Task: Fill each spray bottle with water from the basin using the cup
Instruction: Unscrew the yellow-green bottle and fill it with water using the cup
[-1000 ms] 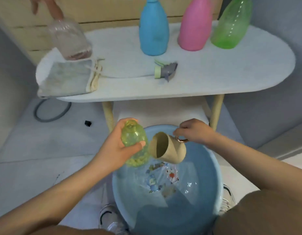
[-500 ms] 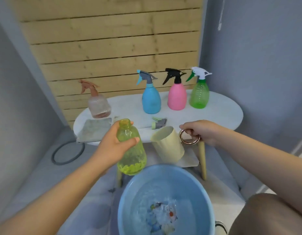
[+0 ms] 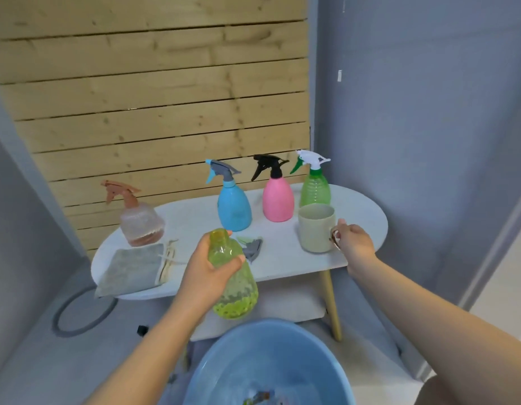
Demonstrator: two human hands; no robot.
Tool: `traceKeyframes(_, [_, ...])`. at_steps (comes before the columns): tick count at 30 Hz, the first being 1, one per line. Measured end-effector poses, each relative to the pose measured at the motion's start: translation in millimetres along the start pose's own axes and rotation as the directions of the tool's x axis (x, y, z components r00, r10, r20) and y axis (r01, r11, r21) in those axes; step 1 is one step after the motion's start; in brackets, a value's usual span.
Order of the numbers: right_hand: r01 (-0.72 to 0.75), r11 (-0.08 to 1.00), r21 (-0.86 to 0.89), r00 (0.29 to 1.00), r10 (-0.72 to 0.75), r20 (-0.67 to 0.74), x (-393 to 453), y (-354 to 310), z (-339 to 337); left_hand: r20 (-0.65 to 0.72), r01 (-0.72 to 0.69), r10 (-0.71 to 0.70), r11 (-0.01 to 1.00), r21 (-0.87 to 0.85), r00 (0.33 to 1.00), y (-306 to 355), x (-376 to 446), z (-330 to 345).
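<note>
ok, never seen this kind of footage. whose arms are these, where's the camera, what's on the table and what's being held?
There is no robot: a person works with bare hands, and the one camera sits on their head, looking forward and down.

The left hand grips a yellow-green bottle by its neck; its top is open and its spray head lies on the white table. The right hand holds the handle of a cream cup standing on the table.

Also on the table: a clear bottle with an orange trigger, a blue bottle, a pink bottle, a green bottle, and a grey cloth. The blue basin sits below on the floor.
</note>
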State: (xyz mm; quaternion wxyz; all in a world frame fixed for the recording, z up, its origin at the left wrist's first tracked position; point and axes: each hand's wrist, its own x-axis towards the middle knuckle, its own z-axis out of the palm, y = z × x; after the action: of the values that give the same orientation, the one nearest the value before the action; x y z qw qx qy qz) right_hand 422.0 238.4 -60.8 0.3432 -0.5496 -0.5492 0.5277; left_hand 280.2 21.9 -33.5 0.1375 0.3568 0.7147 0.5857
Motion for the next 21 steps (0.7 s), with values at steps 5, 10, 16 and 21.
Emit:
traceKeyframes(5, [0.031, 0.998, -0.059, 0.999, -0.032, -0.019, 19.2, 8.5, 4.0, 0.009, 0.035, -0.035, 0.999, -0.023, 0.999, -8.2, 14.5, 14.0])
traceKeyframes(10, [0.093, 0.978, -0.186, 0.996, -0.091, 0.022, 23.6, 14.7, 7.2, 0.019, 0.025, -0.024, 1.000, -0.015, 1.000, -9.7, 22.2, 16.5])
traceKeyframes(16, [0.327, 0.712, -0.622, 0.886, -0.460, -0.061, 2.6, 2.0, 12.8, -0.034, 0.013, -0.015, 0.999, -0.042, 0.999, -10.5, 28.8, 7.2])
traceKeyframes(21, [0.642, 0.625, -0.444, 0.765, -0.484, 0.425, -16.9, 0.5, 58.5, -0.077, 0.000, 0.002, 1.000, 0.028, 0.997, -13.6, 39.7, -5.0])
